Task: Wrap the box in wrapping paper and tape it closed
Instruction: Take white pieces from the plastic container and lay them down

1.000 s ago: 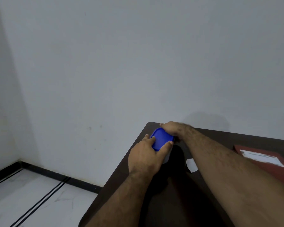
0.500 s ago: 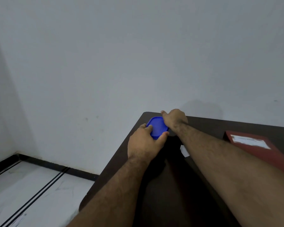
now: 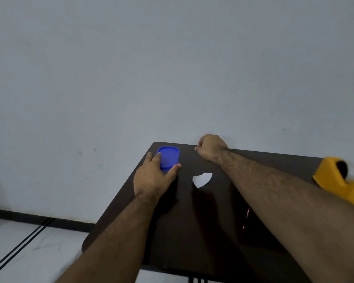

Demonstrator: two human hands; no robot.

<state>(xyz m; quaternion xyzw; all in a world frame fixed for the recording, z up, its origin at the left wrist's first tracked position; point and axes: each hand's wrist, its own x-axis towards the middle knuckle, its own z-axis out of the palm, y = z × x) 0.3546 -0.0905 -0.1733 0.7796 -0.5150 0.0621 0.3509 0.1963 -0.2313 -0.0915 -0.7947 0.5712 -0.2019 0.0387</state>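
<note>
left hand (image 3: 151, 177) grips blue-lidded box (image 3: 169, 157); right hand (image 3: 209, 148) fisted.

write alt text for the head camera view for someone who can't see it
A person's left hand grips a blue-lidded box near the far left corner of a dark table, while the right hand, fingers curled, is at the table's far edge by a plain wall. A white paper scrap lies between the arms, and a yellow tape dispenser sits at the right.

Dim, even room light, soft shadows under both forearms on the dark table (image 3: 202, 231), motion blur on the yellow tape dispenser (image 3: 339, 180), wide-angle bending at frame edges.
</note>
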